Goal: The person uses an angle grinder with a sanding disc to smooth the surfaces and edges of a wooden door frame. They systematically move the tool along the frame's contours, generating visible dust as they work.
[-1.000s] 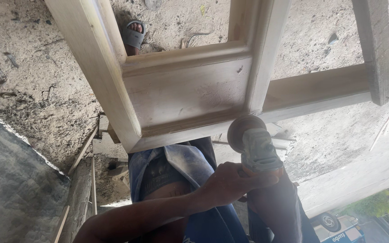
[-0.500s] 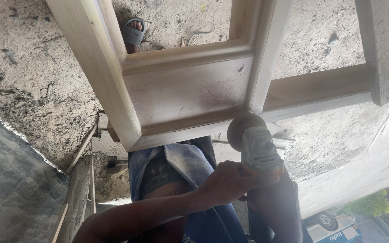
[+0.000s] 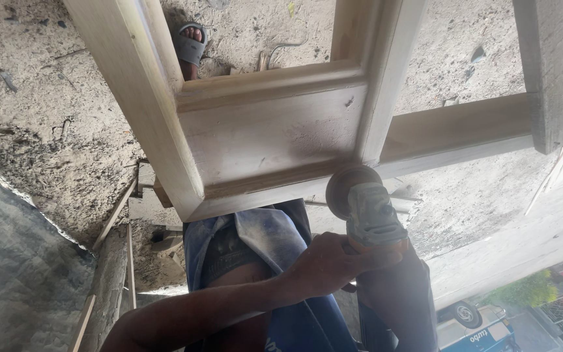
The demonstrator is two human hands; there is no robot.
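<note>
1 hand [image 3: 330,261] shows, and i can't tell whether it's my left or right; its fingers are wrapped tight round the body of the angle grinder [image 3: 367,218]. over the last second the sanding disc [image 3: 345,186] has crept slightly left along the lower rail, staying pressed at the joint where the upright meets the bottom edge of the pale wooden door frame [image 3: 268,140]. i judge the sanding pass is inching along that edge. beyond the frame lie the dusty ground [image 3: 66,111] and a sandalled foot [image 3: 190,42].
</note>
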